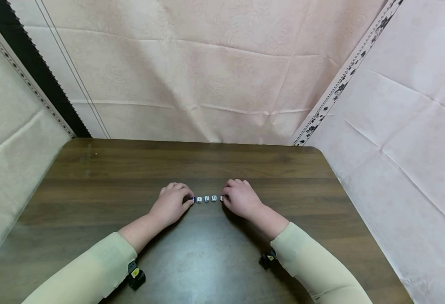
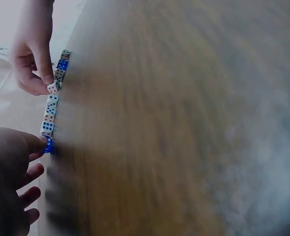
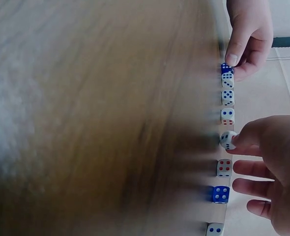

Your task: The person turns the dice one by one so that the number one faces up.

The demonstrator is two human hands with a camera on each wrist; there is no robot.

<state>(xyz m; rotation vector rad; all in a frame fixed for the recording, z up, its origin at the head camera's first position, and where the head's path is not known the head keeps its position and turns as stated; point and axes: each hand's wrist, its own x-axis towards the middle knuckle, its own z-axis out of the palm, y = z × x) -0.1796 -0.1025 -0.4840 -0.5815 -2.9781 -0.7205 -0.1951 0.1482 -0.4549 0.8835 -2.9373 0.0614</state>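
My left hand (image 1: 172, 203) pinches a blue die (image 2: 48, 145) at the left end of a row of dice, thumb against its near side. A white die (image 3: 227, 140) with dark pips sits tilted between the thumb and finger of my right hand (image 1: 242, 198). Between the hands stand several white dice, among them a die (image 3: 227, 97) with blue pips and a die (image 3: 227, 116) showing blue and red pips. Beyond the pinched white die, the right wrist view shows a red-pipped white die (image 3: 224, 167), another blue die (image 3: 220, 194) and a white die (image 3: 215, 229); my right hand hides these in the head view.
The dice lie on a brown wood-grain table (image 1: 93, 181). Pale cloth (image 1: 214, 76) hangs behind it, and more cloth (image 1: 408, 126) hangs at the right. A small black device (image 1: 136, 276) is strapped at the left sleeve, with a similar device (image 1: 268, 258) at the right.
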